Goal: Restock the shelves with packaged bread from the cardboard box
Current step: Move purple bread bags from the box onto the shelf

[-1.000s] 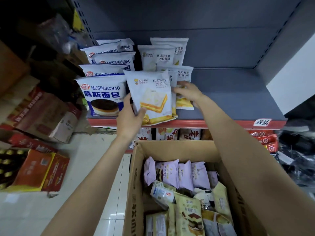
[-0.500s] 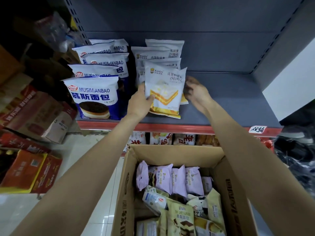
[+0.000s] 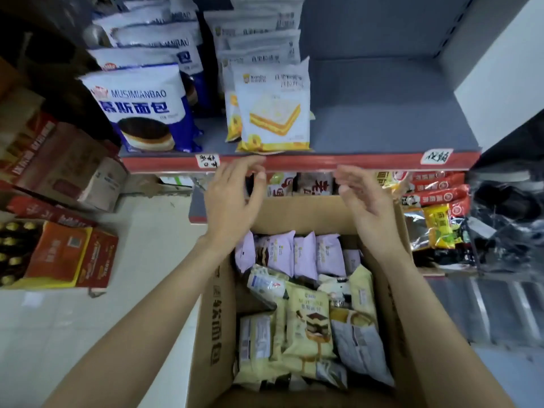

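Both hands were found empty and raised over the far end of the cardboard box (image 3: 206,319), just below the red front edge of the shelf (image 3: 368,113). The left hand (image 3: 232,201) had its fingers loosely extended and slightly curved, the fingertips level with the shelf's red strip; it held nothing. The right hand (image 3: 365,201) was likewise released, palm turned inward toward the left, fingers relaxed, grasping nothing. On the grey shelf, a white sandwich-bread packet (image 3: 273,110) stood upright at the front edge, at the head of a row of similar white packets behind it. Just to its left stood a row of blue-and-white bread packets (image 3: 141,110), the foremost printed "MUSIMIANBAO" and also upright at the front edge. The right-hand portion of the shelf carried no stock in view. The box, positioned directly below the hands, was open and held mixed packaged bread: lilac packets (image 3: 303,254) in a row at the far end and pale yellow packets (image 3: 309,322) lying nearer the wearer. A handwritten label (image 3: 436,156) was fixed to the red strip at the right. Orange cartons (image 3: 64,254) sat on the tiled floor (image 3: 147,260) to the left.
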A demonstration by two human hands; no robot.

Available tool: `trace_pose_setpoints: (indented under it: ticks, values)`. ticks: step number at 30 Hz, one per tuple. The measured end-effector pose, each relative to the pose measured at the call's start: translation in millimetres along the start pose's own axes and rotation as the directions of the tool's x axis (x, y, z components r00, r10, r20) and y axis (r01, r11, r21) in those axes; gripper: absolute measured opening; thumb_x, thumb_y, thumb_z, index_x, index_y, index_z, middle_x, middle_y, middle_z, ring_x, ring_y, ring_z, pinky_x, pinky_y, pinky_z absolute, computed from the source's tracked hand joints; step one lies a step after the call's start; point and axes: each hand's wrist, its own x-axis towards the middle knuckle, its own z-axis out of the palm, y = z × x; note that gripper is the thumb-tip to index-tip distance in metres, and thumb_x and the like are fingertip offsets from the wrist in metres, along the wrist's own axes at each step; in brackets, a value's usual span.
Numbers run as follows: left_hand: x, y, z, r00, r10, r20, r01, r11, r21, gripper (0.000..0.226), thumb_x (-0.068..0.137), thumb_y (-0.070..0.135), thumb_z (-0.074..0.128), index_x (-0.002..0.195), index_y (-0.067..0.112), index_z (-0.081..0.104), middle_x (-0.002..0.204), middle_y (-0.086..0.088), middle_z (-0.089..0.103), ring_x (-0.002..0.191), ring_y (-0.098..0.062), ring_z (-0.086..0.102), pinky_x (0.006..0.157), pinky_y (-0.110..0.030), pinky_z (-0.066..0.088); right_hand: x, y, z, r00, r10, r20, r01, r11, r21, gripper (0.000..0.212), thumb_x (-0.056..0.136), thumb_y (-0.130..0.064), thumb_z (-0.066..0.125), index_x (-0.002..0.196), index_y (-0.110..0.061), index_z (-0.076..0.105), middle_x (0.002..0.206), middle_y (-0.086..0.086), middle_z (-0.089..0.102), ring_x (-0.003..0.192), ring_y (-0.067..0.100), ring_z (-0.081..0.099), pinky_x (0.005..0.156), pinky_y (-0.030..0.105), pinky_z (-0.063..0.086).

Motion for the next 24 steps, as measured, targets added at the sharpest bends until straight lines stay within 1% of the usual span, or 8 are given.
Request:
trace_pose_setpoints:
  ticks: [4,6,8,10,12,14,19,24]
  values:
    - [-83.5,-14.1,16.4,0.980,0.024,0.195,-0.031,0.999,0.033,0.027,0.092,0.028,0.046,0.098,0.014,0.068,0.082,0.000,0.069,0.078,-0.020,0.062,0.067,-0.034,0.047,-63.0,53.0,-8.9,0.992,0.055,0.114,-0.016,0.946,-0.325,0.018,0.094,-0.014,0.054,0.110,-0.015,0.063,0.098,-0.011,0.065,0.086,-0.003,0.057,0.074,0.006,0.043]
    - [-124.2,-32.8,32.7,0.921,-0.077,0.381,0.059,0.996,0.060,0.028,0.090,0.031,0.046,0.102,0.017,0.067,0.083,-0.002,0.068,0.080,-0.022,0.062,0.068,-0.036,0.048,-88.6,91.5,-9.4,0.979,0.109,0.171,-0.020,0.892,-0.451,0.018,0.093,-0.011,0.056,0.108,-0.015,0.065,0.097,-0.004,0.068,0.080,0.003,0.060,0.069,0.019,0.048]
    - [-163.7,-52.3,54.4,0.798,-0.181,0.574,0.148,0.983,0.104,0.025,0.089,0.026,0.054,0.111,0.018,0.064,0.096,-0.001,0.069,0.093,-0.023,0.062,0.075,-0.036,0.050,-110.7,130.0,-7.5,0.953,0.197,0.232,-0.034,0.827,-0.561,0.020,0.091,-0.011,0.056,0.109,-0.014,0.064,0.098,0.004,0.069,0.081,0.020,0.065,0.064,0.036,0.052]
    - [-200.5,-71.4,78.2,0.618,-0.349,0.705,0.306,0.932,0.193,0.032,0.090,0.023,0.059,0.121,0.017,0.058,0.111,-0.001,0.066,0.104,-0.021,0.060,0.082,-0.032,0.049,-128.6,161.6,-2.8,0.909,0.329,0.256,-0.097,0.764,-0.638,0.024,0.092,-0.015,0.055,0.115,-0.015,0.061,0.108,0.005,0.067,0.089,0.026,0.064,0.065,0.036,0.051]
    - [-227.6,-83.4,97.2,0.464,-0.506,0.727,0.477,0.834,0.276,0.041,0.089,0.026,0.061,0.129,0.017,0.052,0.119,-0.004,0.062,0.106,-0.021,0.060,0.086,-0.033,0.049,-142.2,186.1,5.9,0.857,0.450,0.251,-0.183,0.721,-0.668,0.028,0.093,-0.019,0.054,0.120,-0.018,0.057,0.116,0.007,0.064,0.096,0.026,0.062,0.076,0.035,0.049]
    - [-249.0,-93.4,113.0,0.371,-0.597,0.711,0.582,0.747,0.323,0.050,0.087,0.029,0.063,0.133,0.017,0.047,0.125,-0.006,0.057,0.109,-0.024,0.059,0.090,-0.037,0.048,-152.4,202.7,19.0,0.801,0.548,0.242,-0.260,0.682,-0.684,0.033,0.093,-0.022,0.054,0.126,-0.016,0.053,0.120,0.011,0.060,0.104,0.029,0.059,0.088,0.035,0.042]
    - [-281.7,-97.9,129.3,0.286,-0.656,0.698,0.650,0.668,0.361,0.049,0.083,0.045,0.066,0.124,0.023,0.052,0.122,0.003,0.060,0.110,-0.018,0.057,0.090,-0.034,0.047,-176.5,230.8,55.8,0.643,0.718,0.266,-0.378,0.600,-0.705,0.056,0.093,-0.036,0.053,0.140,-0.015,0.031,0.134,0.015,0.046,0.117,0.033,0.050,0.086,0.038,0.046]
    - [-312.2,-84.9,141.7,0.086,-0.631,0.771,0.681,0.602,0.417,0.045,0.087,0.035,0.060,0.128,0.018,0.051,0.121,-0.005,0.061,0.107,-0.023,0.058,0.088,-0.035,0.048,-193.8,247.5,93.9,0.477,0.857,0.193,-0.567,0.468,-0.678,0.086,0.089,-0.055,0.048,0.149,-0.025,-0.004,0.148,0.021,0.014,0.130,0.043,0.029,0.102,0.050,0.036]
